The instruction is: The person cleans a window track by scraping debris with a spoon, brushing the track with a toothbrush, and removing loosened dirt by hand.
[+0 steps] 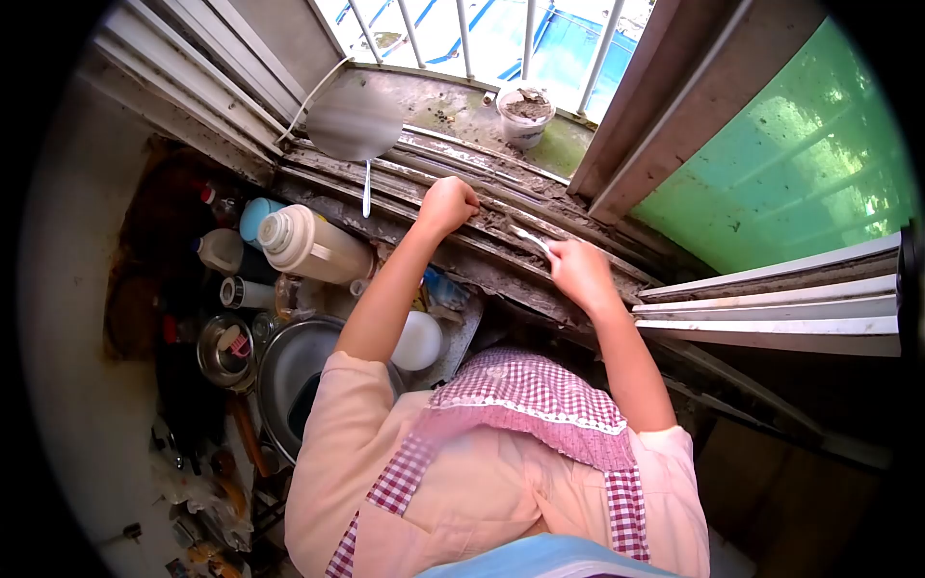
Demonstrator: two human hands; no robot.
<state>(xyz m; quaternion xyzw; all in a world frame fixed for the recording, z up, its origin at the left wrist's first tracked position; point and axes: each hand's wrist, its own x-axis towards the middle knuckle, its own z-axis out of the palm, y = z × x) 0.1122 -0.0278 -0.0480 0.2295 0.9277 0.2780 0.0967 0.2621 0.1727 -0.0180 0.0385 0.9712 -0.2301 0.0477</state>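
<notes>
A dirt-caked window track (400, 176) runs across the sill. My left hand (448, 206) is closed over the track, its fingertips pressed together; what they hold, if anything, is too small to make out. To its right, my right hand (581, 274) grips a thin, light-coloured tool (528, 238), whose tip rests in the dirt of the track. Beyond the hands, a white tub (526, 118) with clumps of dirt in it stands on the outer ledge. A round blurred disc (354, 123) with a light handle lies over the track to the left.
Metal bars (464, 39) close off the window. An open green pane (780, 164) stands at the right. Below left are a large thermos (313, 245), a metal basin (289, 371), a small metal bowl (220, 354) and several bottles.
</notes>
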